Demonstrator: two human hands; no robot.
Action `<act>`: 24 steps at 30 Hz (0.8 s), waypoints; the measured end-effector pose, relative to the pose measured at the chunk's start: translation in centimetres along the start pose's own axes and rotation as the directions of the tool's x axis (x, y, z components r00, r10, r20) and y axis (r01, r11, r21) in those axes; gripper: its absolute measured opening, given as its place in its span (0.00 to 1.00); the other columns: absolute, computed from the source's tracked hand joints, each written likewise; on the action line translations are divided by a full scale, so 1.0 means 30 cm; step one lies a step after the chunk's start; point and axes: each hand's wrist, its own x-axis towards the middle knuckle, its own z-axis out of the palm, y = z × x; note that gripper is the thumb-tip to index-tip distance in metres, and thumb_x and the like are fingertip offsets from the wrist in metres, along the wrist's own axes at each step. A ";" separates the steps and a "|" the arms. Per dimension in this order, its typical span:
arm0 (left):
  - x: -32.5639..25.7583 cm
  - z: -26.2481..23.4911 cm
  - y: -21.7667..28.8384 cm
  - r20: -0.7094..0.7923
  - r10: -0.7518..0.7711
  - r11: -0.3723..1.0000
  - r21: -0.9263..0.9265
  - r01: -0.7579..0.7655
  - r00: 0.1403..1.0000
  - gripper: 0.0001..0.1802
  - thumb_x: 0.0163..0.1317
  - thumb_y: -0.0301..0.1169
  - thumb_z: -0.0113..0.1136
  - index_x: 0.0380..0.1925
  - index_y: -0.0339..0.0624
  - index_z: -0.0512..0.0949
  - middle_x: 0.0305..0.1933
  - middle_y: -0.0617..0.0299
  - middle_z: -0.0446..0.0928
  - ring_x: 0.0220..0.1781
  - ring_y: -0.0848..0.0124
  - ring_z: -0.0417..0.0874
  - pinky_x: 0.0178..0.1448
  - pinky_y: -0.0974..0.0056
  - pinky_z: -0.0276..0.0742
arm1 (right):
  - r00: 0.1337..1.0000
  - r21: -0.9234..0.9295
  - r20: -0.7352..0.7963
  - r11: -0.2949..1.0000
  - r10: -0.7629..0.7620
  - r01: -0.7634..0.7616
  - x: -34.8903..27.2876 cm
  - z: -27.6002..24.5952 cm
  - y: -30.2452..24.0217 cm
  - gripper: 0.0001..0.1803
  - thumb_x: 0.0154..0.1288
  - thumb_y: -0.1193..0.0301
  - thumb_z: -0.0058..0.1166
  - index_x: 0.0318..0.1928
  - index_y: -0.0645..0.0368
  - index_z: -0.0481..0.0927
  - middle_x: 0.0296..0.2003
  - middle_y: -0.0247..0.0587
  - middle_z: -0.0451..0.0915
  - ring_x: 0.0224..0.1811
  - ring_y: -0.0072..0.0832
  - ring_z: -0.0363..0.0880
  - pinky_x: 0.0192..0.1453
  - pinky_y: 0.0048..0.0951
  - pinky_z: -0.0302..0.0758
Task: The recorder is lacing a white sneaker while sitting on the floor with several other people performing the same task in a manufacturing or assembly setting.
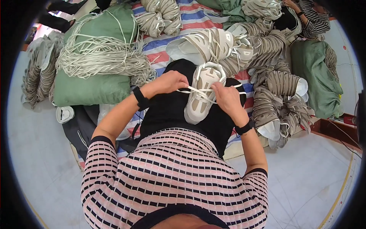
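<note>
A white and beige sneaker (pixel 197 110) rests on my black-clad lap, its toe pointing toward me and its tongue and collar away. A cream shoelace (pixel 195 89) crosses over the front of the shoe. My left hand (pixel 172 81), closed in a pinch, holds part of the lace out to the shoe's left. At the shoe's right edge, my right hand (pixel 229 100) is closed with thumb and fingertips at the lacing, gripping the lace there. Some lace hangs over my right thigh.
Beyond the sneaker lie stacked beige shoe uppers (pixel 213 42), with more bundles (pixel 267 105) to the right. A green sack (pixel 91 89) at left carries a heap of loose laces (pixel 95 57). Another green sack (pixel 314 76) stands far right. A person in a striped top (pixel 314 19) sits at the back right.
</note>
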 end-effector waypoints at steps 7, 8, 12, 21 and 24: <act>-0.004 -0.025 0.035 0.052 0.074 0.996 -0.058 -0.071 0.996 0.09 0.60 0.32 0.54 0.32 0.37 0.77 0.25 0.60 0.76 0.28 0.69 0.74 0.36 0.66 0.70 | 0.894 0.430 0.448 0.873 0.014 -0.229 0.041 0.034 0.025 0.19 0.59 0.58 0.53 0.22 0.61 0.78 0.17 0.43 0.74 0.21 0.30 0.73 0.24 0.31 0.67; -0.003 -0.030 0.041 0.057 0.100 0.988 -0.124 -0.092 0.993 0.09 0.60 0.32 0.54 0.31 0.37 0.76 0.25 0.61 0.75 0.29 0.68 0.73 0.37 0.66 0.69 | 0.898 0.435 0.439 0.869 0.023 -0.235 0.040 0.038 0.050 0.19 0.59 0.58 0.53 0.22 0.61 0.78 0.17 0.43 0.74 0.21 0.30 0.73 0.24 0.31 0.67; -0.006 -0.047 0.056 0.064 0.253 0.968 -0.016 -0.252 0.965 0.07 0.60 0.31 0.54 0.27 0.38 0.75 0.29 0.65 0.74 0.35 0.68 0.71 0.44 0.66 0.67 | 0.807 0.881 0.369 0.103 0.460 -0.462 0.062 -0.012 0.158 0.06 0.58 0.70 0.53 0.24 0.54 0.75 0.17 0.20 0.62 0.16 0.13 0.55 0.19 0.20 0.53; 0.039 0.035 0.028 -0.045 0.411 0.912 0.027 -0.410 0.910 0.10 0.46 0.27 0.64 0.29 0.40 0.75 0.41 0.61 0.69 0.47 0.62 0.66 0.53 0.62 0.64 | 0.651 0.891 0.378 -0.451 0.659 -0.060 -0.040 -0.196 0.504 0.21 0.59 0.69 0.53 0.14 0.45 0.57 0.09 0.21 0.46 0.10 0.16 0.41 0.16 0.21 0.43; 0.060 0.058 0.032 -0.067 0.391 0.920 0.049 -0.389 0.918 0.08 0.47 0.26 0.63 0.27 0.41 0.73 0.40 0.60 0.68 0.48 0.61 0.68 0.55 0.62 0.64 | 0.620 0.870 0.374 -0.492 0.689 0.022 -0.059 -0.246 0.559 0.21 0.60 0.70 0.51 0.14 0.46 0.57 0.09 0.21 0.47 0.10 0.16 0.42 0.16 0.22 0.43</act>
